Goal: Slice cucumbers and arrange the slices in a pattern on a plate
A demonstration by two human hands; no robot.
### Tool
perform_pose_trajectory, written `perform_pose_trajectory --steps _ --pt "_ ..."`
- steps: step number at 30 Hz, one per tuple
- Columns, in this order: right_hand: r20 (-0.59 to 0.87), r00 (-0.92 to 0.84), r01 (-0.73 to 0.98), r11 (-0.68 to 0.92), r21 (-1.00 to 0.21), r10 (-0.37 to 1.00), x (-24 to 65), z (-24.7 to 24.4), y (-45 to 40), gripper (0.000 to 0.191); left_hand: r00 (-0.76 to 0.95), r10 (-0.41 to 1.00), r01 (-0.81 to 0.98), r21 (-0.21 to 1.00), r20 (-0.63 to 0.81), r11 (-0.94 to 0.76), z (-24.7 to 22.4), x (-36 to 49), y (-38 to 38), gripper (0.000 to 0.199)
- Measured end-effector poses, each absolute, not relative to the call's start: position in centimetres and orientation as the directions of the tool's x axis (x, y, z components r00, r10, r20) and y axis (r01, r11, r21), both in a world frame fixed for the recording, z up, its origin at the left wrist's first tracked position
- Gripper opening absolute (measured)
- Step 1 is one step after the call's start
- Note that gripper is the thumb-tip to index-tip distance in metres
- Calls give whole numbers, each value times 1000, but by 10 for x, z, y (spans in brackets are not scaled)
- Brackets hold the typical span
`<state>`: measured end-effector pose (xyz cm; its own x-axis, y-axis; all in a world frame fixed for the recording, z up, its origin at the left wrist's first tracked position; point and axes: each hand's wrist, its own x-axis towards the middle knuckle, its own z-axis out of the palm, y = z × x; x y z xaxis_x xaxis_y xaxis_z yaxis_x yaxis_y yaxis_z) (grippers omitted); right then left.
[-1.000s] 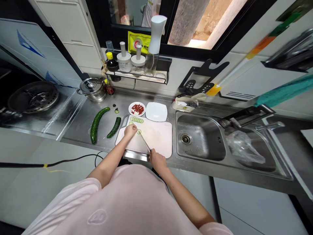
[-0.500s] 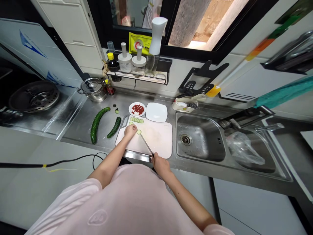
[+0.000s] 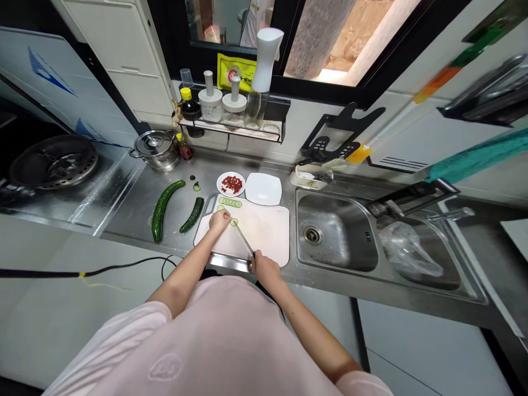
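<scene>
My right hand (image 3: 265, 269) is closed round the handle of a knife (image 3: 245, 238), whose blade slants up and left over the white cutting board (image 3: 268, 236). The blade's tip meets a round cucumber slice (image 3: 234, 222). Just left of that slice is my left hand (image 3: 220, 220), its fingertips pressed together; what they hold, if anything, is too small to tell. A row of overlapping cucumber slices (image 3: 230, 203) lies near the board's top edge. Behind the board stand a plate of chopped red pieces (image 3: 231, 184) and a white square plate (image 3: 263, 189).
A long cucumber (image 3: 165, 209) and a shorter cucumber piece (image 3: 192, 215) lie left of the board, with small scraps above. A lidded pot (image 3: 155, 149) stands behind them. To the right is a steel sink (image 3: 336, 234); a bottle rack (image 3: 239, 128) hangs behind.
My right hand has moved slightly left and up, bringing the knife's blade closer to the single slice and my left fingertips. The whole view has shifted a little.
</scene>
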<state>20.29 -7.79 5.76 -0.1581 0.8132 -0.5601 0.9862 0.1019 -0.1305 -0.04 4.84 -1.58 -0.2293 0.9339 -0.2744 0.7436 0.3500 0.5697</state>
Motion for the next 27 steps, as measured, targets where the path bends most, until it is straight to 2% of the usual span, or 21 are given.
perform_pose_trajectory --steps 27 --pt "-502 -180 980 112 -163 846 204 48 -73 27 -196 945 765 562 -263 315 -18 -1 50 14"
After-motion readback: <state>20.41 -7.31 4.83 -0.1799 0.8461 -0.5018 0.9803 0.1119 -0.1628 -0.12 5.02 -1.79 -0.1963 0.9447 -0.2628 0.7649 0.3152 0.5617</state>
